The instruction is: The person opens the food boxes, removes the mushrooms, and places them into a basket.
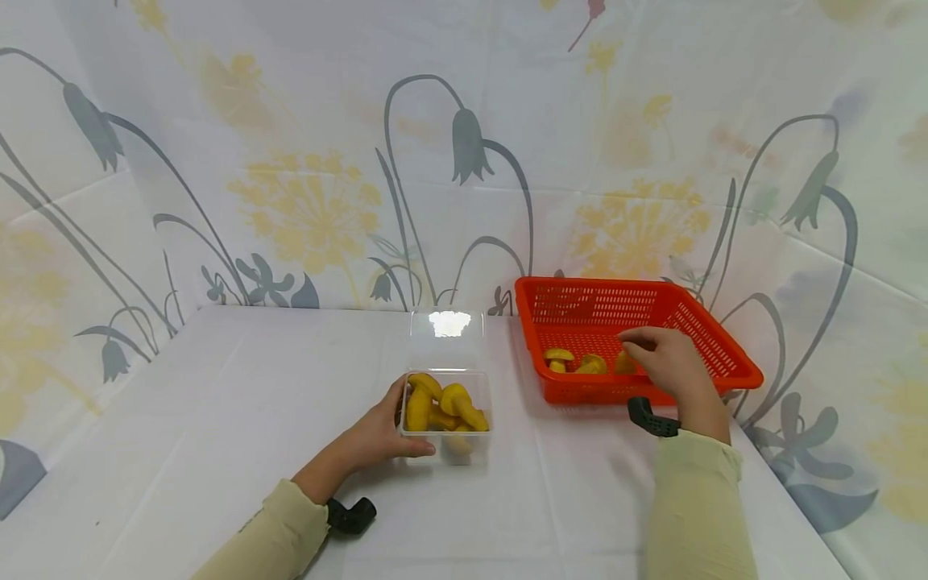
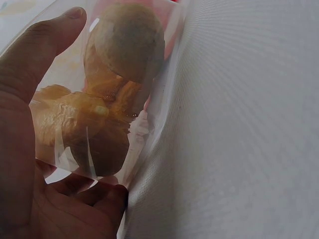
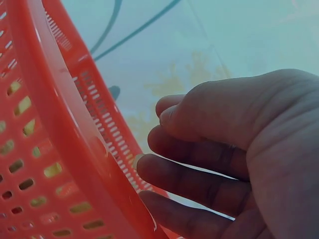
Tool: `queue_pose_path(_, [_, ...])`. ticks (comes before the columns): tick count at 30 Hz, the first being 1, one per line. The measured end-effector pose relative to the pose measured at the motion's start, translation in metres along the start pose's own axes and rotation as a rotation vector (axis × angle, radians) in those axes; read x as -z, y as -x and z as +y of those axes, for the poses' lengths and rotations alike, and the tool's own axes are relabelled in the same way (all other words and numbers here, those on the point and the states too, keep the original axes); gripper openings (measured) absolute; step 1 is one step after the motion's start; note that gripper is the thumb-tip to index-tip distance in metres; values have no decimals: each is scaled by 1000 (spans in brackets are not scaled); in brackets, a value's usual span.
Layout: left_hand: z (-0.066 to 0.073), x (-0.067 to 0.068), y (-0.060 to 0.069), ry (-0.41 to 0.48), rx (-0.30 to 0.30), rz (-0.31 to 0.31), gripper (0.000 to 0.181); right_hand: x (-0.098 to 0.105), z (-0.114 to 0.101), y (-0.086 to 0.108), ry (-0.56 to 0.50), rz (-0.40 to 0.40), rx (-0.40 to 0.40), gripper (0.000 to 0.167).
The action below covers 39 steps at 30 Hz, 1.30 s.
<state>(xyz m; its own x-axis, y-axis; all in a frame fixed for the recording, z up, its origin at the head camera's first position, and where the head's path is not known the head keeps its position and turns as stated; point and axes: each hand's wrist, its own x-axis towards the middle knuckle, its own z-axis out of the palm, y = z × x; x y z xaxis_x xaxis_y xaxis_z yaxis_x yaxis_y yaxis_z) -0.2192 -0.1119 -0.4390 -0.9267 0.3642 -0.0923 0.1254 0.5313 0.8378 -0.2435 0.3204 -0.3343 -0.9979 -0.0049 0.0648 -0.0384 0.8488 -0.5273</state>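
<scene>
My left hand (image 1: 379,428) grips the left side of a clear plastic box (image 1: 484,403), its thumb along the front wall. Several yellow mushrooms (image 1: 419,409) are piled in the box; through its clear wall the left wrist view shows a rounded cap (image 2: 130,42). Over the front part of a red basket (image 1: 602,393) hovers my right hand (image 1: 669,360), fingers loosely bent, with nothing visible between thumb and fingertips. Below and left of that hand, a few yellow mushrooms (image 1: 592,365) lie in the basket. In the right wrist view the fingers (image 3: 194,181) are beside the basket rim.
The box's clear lid (image 1: 445,342) lies folded back behind it. A white cloth (image 1: 290,387) covers the table, and a flower-patterned curtain (image 1: 326,121) stands behind. Perforated walls surround the basket, which sits at the back right.
</scene>
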Motion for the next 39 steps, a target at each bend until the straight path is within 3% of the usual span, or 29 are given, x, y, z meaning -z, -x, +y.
queue_pose_path(20, [0, 0, 0, 7, 2, -4, 125, -17, -38, -5, -12, -20, 79, 34])
queue_pose_path(32, [0, 0, 0, 13, 2, -6, 126, -32, -67, -5, -8, -17, 175, 27])
queue_pose_path(39, [-1, 0, 0, 12, 0, -4, 125, -40, -82, -4, -6, -38, 181, 27])
